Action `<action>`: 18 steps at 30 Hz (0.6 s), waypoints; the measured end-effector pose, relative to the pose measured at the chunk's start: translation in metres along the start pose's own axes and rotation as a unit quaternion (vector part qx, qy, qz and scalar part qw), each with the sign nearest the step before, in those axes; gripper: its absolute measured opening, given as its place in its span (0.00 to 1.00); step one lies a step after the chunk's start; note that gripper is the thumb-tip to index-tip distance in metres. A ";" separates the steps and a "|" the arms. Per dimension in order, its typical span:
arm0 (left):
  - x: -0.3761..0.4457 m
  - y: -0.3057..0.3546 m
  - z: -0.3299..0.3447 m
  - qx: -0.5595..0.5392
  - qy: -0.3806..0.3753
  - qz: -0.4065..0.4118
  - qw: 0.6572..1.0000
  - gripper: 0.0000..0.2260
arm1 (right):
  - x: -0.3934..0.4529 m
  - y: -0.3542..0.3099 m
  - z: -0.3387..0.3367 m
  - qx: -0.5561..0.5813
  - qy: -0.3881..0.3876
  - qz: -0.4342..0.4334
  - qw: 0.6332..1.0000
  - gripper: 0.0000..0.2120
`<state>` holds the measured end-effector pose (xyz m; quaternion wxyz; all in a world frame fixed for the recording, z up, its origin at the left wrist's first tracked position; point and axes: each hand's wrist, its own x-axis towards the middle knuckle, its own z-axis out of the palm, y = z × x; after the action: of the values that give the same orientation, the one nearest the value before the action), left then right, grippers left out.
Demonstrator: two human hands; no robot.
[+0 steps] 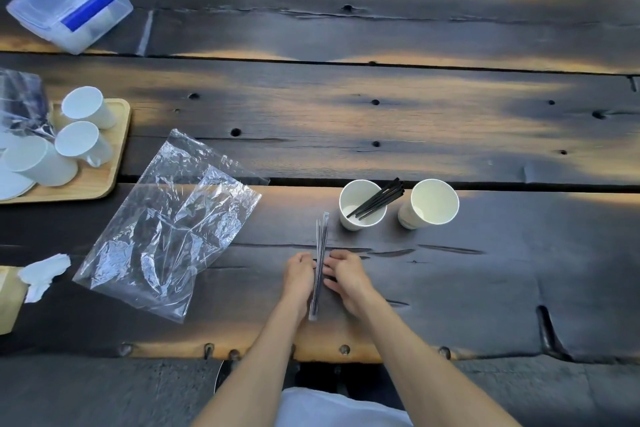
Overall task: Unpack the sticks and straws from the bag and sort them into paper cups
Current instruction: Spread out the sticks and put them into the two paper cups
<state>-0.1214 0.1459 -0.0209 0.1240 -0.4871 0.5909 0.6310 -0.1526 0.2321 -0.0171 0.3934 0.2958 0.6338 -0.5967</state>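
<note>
A few straws in clear wrappers (pixel 320 253) lie lengthwise on the dark wooden table (pixel 450 288), close to its near edge. My left hand (pixel 300 276) touches them from the left and my right hand (pixel 344 274) from the right, fingers curled against the bundle. Just beyond stand two white paper cups: the left cup (pixel 360 215) holds several black sticks (pixel 377 199), the right cup (pixel 431 204) holds nothing. A flattened clear plastic bag (pixel 166 229) lies to the left.
A wooden tray (pixel 104 180) at the left carries several white cups lying on their sides and more plastic. A clear lidded box with a blue clip (pixel 71 5) sits far left. White tissue (pixel 43 276) pokes from a wooden holder at the left edge.
</note>
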 end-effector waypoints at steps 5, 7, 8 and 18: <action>-0.006 -0.003 0.003 0.150 0.011 0.062 0.987 0.10 | -0.003 0.011 0.011 -0.011 -0.031 -0.027 0.999 0.13; -0.012 -0.005 0.004 0.166 0.013 0.081 0.983 0.09 | -0.003 0.016 0.012 -0.016 -0.015 -0.039 0.999 0.12; -0.014 -0.008 0.004 0.162 0.011 0.080 0.983 0.09 | -0.003 0.018 0.012 -0.028 -0.003 -0.041 0.999 0.12; -0.042 -0.027 -0.009 -0.048 -0.092 0.000 0.995 0.13 | -0.028 0.028 -0.006 -0.065 0.021 -0.094 0.993 0.12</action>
<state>-0.0768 0.1630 -0.0043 0.1546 -0.4328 0.5461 0.7005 -0.1154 0.2434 -0.0083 0.3408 0.2209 0.7045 -0.5820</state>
